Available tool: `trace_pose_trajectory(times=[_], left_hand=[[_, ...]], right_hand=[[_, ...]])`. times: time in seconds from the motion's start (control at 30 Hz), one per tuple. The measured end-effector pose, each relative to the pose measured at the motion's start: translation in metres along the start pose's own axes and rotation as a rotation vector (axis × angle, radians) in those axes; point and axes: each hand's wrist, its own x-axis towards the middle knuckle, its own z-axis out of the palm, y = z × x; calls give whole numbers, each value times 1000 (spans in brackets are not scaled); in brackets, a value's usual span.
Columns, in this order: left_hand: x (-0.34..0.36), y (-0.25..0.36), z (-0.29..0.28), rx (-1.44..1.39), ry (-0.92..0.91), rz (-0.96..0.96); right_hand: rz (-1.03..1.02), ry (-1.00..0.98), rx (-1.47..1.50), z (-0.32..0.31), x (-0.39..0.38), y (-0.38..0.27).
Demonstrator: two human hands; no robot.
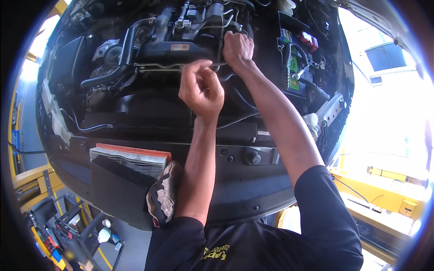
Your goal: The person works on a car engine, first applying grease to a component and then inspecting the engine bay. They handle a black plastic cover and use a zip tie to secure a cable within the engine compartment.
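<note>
My right hand (238,49) is closed in a fist at the right edge of the black engine cover (199,50), knuckles up. Whatever its fingers grip, if anything, is hidden beneath them. Lower and to the left, my left hand (202,90) is raised in front of a thin metal pipe (158,67), its fingers curled in toward the palm. Nothing shows in the hollow of that hand. Beside my left forearm, a pleated air filter (131,158) with an orange rim lies with a dark box-shaped piece (120,185) on the car's front panel. A crumpled rag (165,194) is next to them.
A battery (294,63) with coiled black cable sleeves stands at the right of the engine bay. A thick bent black pipe (124,56) runs along the left. The front panel (239,180) spans below my arms. A tool cart (68,230) stands at lower left, yellow equipment (384,194) at right.
</note>
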Motion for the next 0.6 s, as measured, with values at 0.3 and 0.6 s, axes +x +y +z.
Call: trace_pose_trajectory(times=[0.3,0.6], left_hand=[[-1,-1,2,-9,1,-64],[1,0,2,2,-19,-105]], right_hand=[[-115,-70,-84,-2,6,-1],[-69,-120,-90,1,10,2]])
